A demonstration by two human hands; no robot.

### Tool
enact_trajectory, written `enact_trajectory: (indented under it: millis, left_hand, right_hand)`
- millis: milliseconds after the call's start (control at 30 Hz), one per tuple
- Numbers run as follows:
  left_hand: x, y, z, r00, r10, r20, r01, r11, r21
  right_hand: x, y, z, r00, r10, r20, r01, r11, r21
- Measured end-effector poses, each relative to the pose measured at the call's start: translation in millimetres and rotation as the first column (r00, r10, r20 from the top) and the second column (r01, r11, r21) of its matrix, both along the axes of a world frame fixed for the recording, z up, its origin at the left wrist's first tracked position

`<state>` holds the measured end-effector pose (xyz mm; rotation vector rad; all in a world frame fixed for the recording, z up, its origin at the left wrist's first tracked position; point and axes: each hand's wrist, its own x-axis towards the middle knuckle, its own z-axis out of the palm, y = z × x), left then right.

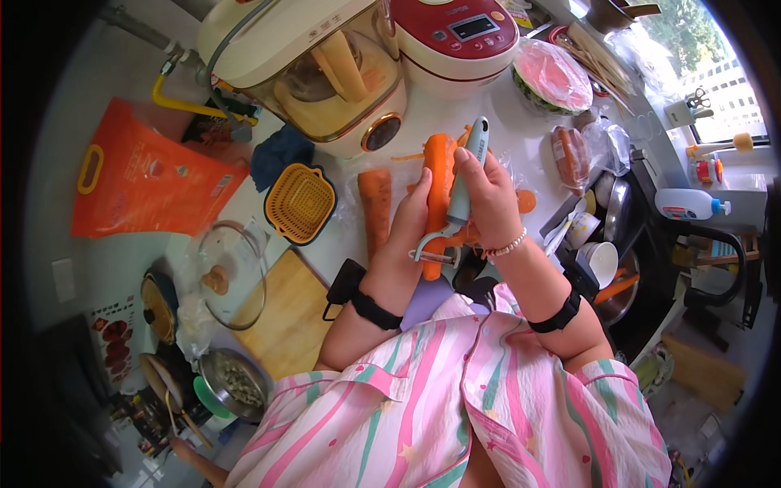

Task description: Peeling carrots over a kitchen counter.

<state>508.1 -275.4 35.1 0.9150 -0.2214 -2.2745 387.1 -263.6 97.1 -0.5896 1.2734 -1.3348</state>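
Note:
My left hand (pixel 410 210) grips a peeled carrot (pixel 437 201), tilted nearly upright before me. In my right hand (pixel 491 192) is a vegetable peeler (pixel 468 177) with a pale blue-green handle. Its blade end lies across the carrot's lower part, near my body; contact is hard to tell. An unpeeled carrot (pixel 374 201) rests on clear plastic left of my left hand. Orange peelings (pixel 468 235) show beneath and beside my hands, partly hidden by them. A carrot end piece (pixel 525 201) lies to the right of my right wrist.
A yellow basket (pixel 301 204), glass lid (pixel 232 274) and wooden cutting board (pixel 284 311) are at left. Behind stand a cream appliance (pixel 329 79) and a rice cooker (pixel 454 43). The sink (pixel 647 244) holds dishes at right. Another person's hand (pixel 182 450) is at lower left.

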Motion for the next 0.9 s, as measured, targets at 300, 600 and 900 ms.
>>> enact_trajectory:
  millis: [300, 600, 900]
  left_hand:
    - [11.3, 26.8, 3.7, 0.972, -0.135, 0.192, 0.159, 0.980, -0.117]
    - [34.0, 36.4, 4.0, 0.932, -0.274, 0.236, 0.314, 0.937, -0.153]
    - [35.3, 34.8, 0.1, 0.951, -0.211, 0.227, 0.235, 0.968, -0.084]
  right_hand:
    - [-70.1, -67.7, -60.3, 0.971, -0.228, -0.066, 0.231, 0.973, 0.030]
    - [-95.4, -88.5, -99.8, 0.894, -0.162, -0.418, 0.255, 0.951, 0.177]
    - [-76.0, -71.0, -96.7, 0.957, -0.195, -0.215, 0.225, 0.966, 0.129]
